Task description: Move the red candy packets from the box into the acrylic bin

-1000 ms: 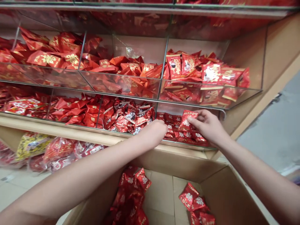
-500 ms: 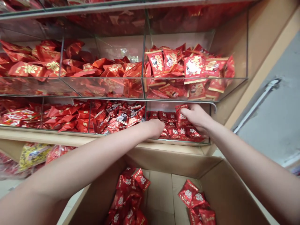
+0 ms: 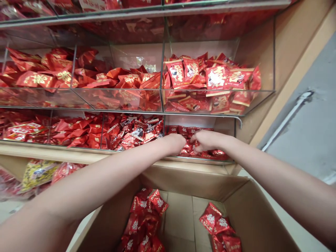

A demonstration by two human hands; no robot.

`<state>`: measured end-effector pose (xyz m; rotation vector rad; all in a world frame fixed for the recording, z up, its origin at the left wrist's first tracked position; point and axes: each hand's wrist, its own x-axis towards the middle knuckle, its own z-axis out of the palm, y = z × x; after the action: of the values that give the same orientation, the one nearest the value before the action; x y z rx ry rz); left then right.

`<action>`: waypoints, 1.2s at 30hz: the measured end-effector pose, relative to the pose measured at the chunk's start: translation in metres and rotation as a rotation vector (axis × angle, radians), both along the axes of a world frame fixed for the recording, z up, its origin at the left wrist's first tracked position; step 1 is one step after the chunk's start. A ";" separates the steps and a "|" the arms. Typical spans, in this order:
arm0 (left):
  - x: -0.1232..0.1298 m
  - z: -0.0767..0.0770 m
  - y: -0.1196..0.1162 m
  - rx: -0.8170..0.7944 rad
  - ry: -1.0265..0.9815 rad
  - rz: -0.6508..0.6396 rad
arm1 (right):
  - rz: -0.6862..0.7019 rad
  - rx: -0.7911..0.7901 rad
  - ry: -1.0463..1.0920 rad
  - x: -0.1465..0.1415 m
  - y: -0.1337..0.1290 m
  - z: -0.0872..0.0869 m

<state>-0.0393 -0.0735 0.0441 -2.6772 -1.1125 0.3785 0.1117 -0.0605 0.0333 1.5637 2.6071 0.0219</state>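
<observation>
Small red packets with silver print [image 3: 183,131] lie in the lower right compartment of the shelf. My left hand [image 3: 177,144] reaches into this compartment at its left side; its fingers are hidden behind the back of the hand. Close to its right, my right hand [image 3: 204,140] is over the same packets, fingers curved and apart, touching the packets with none seen lifted. Below the shelf stands an open cardboard box [image 3: 181,180]. Inside it, a pile of the same red packets [image 3: 144,222] lies at the left and a smaller group [image 3: 219,224] at the right.
Neighbouring compartments hold other red packets [image 3: 78,129]. Above them, clear dividers and a clear front panel [image 3: 118,99] enclose more packets. A yellow bag [image 3: 39,173] lies under the shelf at the left. A wooden side panel [image 3: 291,84] and grey wall [image 3: 309,115] stand at the right.
My right hand has moved left and slightly down, nearer my left hand. The packet that stood upright at its fingers is no longer seen raised. My left hand has barely moved.
</observation>
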 end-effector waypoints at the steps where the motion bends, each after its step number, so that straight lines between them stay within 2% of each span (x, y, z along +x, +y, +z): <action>1: 0.000 -0.001 0.001 0.001 -0.005 -0.007 | 0.000 0.004 -0.009 0.001 0.001 -0.001; 12: -0.003 0.002 0.004 0.013 -0.025 -0.060 | 0.045 0.012 -0.042 0.011 0.010 -0.003; 25: -0.002 0.004 0.010 0.007 -0.009 -0.046 | 0.070 0.176 -0.116 -0.006 -0.012 -0.004; 36: -0.002 0.008 0.007 -0.005 -0.004 -0.011 | 0.152 0.263 -0.127 0.001 -0.017 -0.005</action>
<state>-0.0411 -0.0670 0.0520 -2.6885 -1.0990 0.3743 0.1130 -0.0770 0.0282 1.3768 2.7013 0.4781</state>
